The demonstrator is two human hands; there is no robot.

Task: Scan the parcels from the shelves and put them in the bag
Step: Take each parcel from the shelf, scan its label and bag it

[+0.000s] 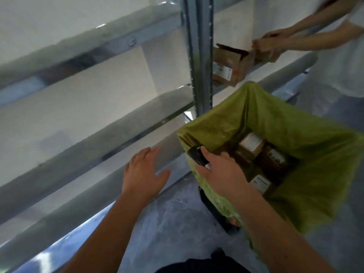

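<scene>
You look to be between parcels: several boxes (251, 145) already lie in the green bag (315, 154), and neither of your hands carries one.

Right hand (220, 172) is over the near-left rim of the bag, fingers curled around a dark scanner (197, 156). Left hand (143, 172) is free, fingers spread and relaxed, held in front of the lower shelves (98, 119), touching nothing that I can see.

Next move, as I judge it: pick a parcel off the racking with the free left hand, turn its label up, aim the scanner at it, then drop it in the bag. The shelves in front of you show no parcel I can make out. The nearest one on the racking is the brown box (226, 67) past the metal upright (199, 56), up right. Another person's hands (266, 42) are working right beside it, so watch for a clash reaching there.

Hard to read:
- Whole frame is motion-blurred; labels are unreadable.
- Scanner is mostly covered by your fingers, so I can't tell which way it's facing.
- Bag bottom is dark; exact parcel count is unclear.
- The bag's right side is cut off by the frame edge.
- Dark thing under the bag looks like a stand, not certain.
</scene>
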